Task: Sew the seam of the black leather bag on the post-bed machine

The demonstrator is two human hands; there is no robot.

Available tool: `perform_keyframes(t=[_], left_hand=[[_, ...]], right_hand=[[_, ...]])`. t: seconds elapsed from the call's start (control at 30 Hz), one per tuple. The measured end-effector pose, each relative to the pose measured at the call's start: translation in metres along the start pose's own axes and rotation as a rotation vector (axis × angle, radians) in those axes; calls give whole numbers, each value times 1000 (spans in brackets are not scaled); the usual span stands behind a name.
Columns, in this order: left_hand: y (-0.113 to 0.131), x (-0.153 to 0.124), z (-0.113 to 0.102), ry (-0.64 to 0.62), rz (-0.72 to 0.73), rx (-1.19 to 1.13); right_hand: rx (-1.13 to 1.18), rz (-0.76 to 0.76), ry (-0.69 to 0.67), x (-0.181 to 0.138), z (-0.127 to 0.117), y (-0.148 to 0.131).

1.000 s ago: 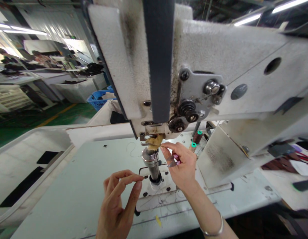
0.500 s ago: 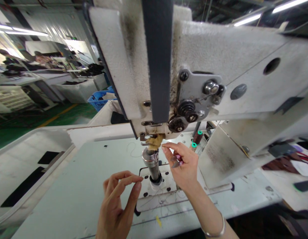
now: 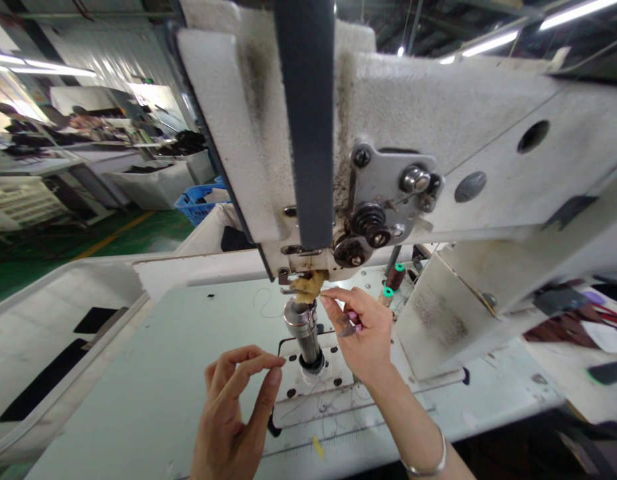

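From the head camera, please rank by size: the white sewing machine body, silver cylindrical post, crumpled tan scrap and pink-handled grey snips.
Largest: white sewing machine body
Next: silver cylindrical post
Smallest, order unsure: crumpled tan scrap and pink-handled grey snips, since the right hand partly hides the snips.

Blue basket (image 3: 192, 212), white bin (image 3: 33, 347) (black pieces (image 3: 43, 381) inside), green floor (image 3: 146, 239), lit ceiling tubes (image 3: 491, 44)
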State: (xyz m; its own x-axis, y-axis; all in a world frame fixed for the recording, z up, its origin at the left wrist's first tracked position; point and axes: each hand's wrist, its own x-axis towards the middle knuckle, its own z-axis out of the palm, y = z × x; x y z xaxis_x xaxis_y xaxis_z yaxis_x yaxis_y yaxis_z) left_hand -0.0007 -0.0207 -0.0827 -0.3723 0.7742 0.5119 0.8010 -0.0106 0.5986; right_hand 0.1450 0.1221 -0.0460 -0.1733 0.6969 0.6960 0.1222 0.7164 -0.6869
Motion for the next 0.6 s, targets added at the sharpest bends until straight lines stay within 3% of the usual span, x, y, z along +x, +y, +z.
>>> perform_keyframes(t=[0.6], left_hand=[[-3, 0, 0, 10, 7, 6]], right_hand=[[-26, -28, 14, 1, -2, 0]])
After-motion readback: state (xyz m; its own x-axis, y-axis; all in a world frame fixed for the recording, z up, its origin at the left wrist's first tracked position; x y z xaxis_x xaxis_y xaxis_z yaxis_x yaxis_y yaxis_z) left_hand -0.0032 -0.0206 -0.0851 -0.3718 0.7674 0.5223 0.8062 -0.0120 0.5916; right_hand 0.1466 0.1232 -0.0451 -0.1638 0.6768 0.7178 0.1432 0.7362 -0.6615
